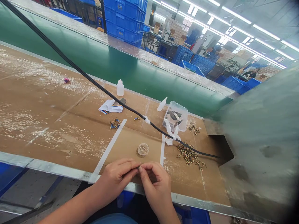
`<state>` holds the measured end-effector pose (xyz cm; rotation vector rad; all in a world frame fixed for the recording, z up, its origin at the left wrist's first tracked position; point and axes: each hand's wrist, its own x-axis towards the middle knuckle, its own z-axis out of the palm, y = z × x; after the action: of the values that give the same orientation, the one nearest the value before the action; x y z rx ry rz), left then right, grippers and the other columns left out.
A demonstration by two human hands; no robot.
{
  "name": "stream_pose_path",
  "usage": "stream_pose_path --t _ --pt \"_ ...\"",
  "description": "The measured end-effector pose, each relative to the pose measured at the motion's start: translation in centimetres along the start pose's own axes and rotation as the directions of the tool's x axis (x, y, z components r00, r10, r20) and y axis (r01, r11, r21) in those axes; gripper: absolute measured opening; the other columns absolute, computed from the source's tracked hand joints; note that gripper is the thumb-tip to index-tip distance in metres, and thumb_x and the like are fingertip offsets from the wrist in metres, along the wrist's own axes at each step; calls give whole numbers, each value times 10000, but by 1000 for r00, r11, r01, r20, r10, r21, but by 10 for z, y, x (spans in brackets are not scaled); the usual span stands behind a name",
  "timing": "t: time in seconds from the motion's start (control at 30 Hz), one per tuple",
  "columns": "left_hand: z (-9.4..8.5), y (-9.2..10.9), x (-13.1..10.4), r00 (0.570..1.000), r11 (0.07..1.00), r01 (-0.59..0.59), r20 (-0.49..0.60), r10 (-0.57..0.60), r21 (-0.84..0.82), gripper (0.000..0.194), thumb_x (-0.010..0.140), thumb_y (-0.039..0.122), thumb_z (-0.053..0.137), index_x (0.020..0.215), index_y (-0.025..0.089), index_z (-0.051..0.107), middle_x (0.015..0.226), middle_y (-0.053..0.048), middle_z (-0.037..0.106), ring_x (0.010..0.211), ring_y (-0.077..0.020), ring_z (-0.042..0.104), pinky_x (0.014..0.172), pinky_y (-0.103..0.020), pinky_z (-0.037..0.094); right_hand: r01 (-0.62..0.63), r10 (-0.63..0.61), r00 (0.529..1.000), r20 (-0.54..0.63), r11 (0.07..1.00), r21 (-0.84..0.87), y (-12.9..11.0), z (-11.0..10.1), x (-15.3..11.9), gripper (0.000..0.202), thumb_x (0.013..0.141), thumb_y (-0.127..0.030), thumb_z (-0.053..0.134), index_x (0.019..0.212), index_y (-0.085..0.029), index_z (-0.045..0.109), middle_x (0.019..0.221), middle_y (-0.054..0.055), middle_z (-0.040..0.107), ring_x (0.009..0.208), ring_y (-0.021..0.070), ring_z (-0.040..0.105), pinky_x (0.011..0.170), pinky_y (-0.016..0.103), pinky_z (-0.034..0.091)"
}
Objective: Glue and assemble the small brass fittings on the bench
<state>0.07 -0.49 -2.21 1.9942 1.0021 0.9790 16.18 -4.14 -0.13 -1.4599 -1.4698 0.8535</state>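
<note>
My left hand (118, 175) and my right hand (156, 180) meet at the front edge of the cardboard-covered bench. The fingertips of both are pinched together around something tiny and dark, mostly hidden by the fingers. Just beyond them stands a small round clear cup (143, 150) with a thin pale stick in it. To the right lies a heap of small gold-and-dark parts (187, 154). A few similar parts with blue on them (114, 123) lie to the left, past a strip of white tape (112, 143).
A black cable (93, 81) hangs diagonally across the bench. Farther back are a white squeeze bottle (120, 88), a smaller bottle (162, 104), a folded white strap (111, 106) and a clear plastic box (179, 112). Behind runs a green conveyor belt (140, 70); a metal panel (261, 149) rises at right.
</note>
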Motion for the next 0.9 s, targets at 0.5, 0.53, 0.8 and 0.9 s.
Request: stream_pose_path --t 0.5,0.53,0.8,0.9 --pt "-5 -3 6 957 928 289 60 -283 -234 150 868 269 555 948 204 664 786 -18 719 704 -164 687 670 -253 566 74 -105 975 -197 985 -157 9 -12 9 38 850 -214 613 849 -201 649 778 17 616 676 148 573 647 257 460" --pt "-4 -4 6 954 924 301 64 -294 -237 145 862 274 564 935 201 666 764 -14 711 685 -160 678 649 -246 561 81 -120 971 -206 979 -186 10 -14 12 52 846 -217 621 883 -203 655 798 20 612 683 150 568 657 264 459" --pt "-4 -4 11 949 925 312 24 -315 -217 147 825 263 605 902 196 710 746 -11 710 674 -150 657 604 -218 539 113 -156 979 -135 954 -278 16 -10 26 146 895 -228 571 959 -246 702 883 38 621 825 182 591 743 294 449" --pt "-6 -4 11 946 921 321 30 -323 -220 194 840 281 582 953 194 713 748 -19 717 685 -161 669 617 -238 552 119 -165 977 -133 946 -300 15 -10 27 134 903 -237 563 942 -243 691 892 34 625 832 183 591 750 299 441"
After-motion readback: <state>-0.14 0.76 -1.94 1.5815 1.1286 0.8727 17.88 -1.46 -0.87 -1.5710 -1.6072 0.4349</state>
